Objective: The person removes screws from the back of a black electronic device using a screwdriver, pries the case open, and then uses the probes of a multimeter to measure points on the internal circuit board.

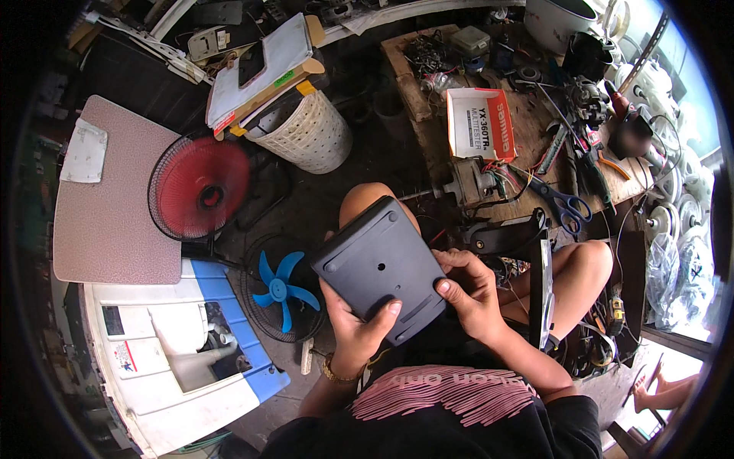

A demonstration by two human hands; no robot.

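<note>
Above my lap is a flat, dark grey plastic case (375,252), held tilted with what looks like its underside facing up. Round feet sit near its corners, and a small dark hole shows in the middle. My left hand (355,329) grips the lower left edge, thumb on the face and fingers hidden beneath. On the right edge, my right hand (472,294) closes its thumb and fingers on the case. Whatever the case has on its other side is hidden from view.
A wooden bench (428,153) at the far right bears an open box (482,126), a small motor (468,183), blue-handled scissors (562,205) and tools. To my left are a red-bladed fan (202,183), a blue fan blade (279,291), a white-and-blue panel (145,398) and a woven basket (313,138).
</note>
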